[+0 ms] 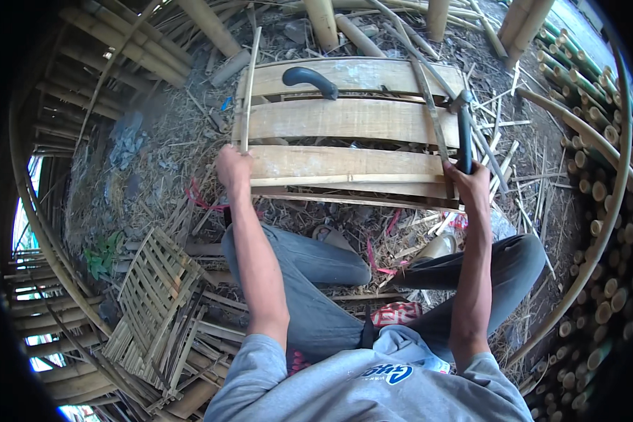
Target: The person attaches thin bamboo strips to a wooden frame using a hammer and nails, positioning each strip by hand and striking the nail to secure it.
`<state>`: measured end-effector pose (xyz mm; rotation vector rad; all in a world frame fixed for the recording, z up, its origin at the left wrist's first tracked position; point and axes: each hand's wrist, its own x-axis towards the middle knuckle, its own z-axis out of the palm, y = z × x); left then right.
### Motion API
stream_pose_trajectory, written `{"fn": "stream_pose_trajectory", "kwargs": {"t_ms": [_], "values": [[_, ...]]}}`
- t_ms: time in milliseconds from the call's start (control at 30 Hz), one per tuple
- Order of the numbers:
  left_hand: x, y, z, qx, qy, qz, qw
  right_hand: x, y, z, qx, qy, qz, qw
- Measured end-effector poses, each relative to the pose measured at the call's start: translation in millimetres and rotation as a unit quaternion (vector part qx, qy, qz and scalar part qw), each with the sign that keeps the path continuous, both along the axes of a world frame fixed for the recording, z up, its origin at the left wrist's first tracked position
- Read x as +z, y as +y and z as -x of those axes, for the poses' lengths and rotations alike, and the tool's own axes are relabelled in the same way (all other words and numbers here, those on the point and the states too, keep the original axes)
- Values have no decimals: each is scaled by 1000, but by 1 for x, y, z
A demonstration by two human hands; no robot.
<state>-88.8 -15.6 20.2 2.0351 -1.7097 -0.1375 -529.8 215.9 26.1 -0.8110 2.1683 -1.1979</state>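
In front of me lies a slatted wooden crate (344,119) of pale boards with gaps between them. My left hand (234,169), at its near left corner, is closed around the lower end of a thin bamboo strip (250,91) running along the left side. Near the right corner, my right hand (471,184) is closed on the black handle of a hammer (465,137), its metal head pointing away from me. Beside that thumb, a darker strip (430,109) crosses the boards. A curved black tool handle (309,79) rests on the far boards; its blade is not visible.
Cut bamboo poles (605,288) are stacked at the right, and a bent bamboo hoop (615,190) arches before them. A woven bamboo panel (155,288) lies at the lower left. Bamboo posts (321,24) stand beyond the crate. Shavings and pink ribbon (373,257) litter the ground.
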Motion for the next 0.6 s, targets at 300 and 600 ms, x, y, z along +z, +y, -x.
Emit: {"fn": "stream_pose_trajectory", "kwargs": {"t_ms": [300, 600], "values": [[6, -5, 7, -3, 13, -72, 997, 5, 5, 2, -39, -8, 23, 999], [28, 40, 99, -220, 20, 140, 965, 27, 7, 4, -58, -24, 62, 996]]}}
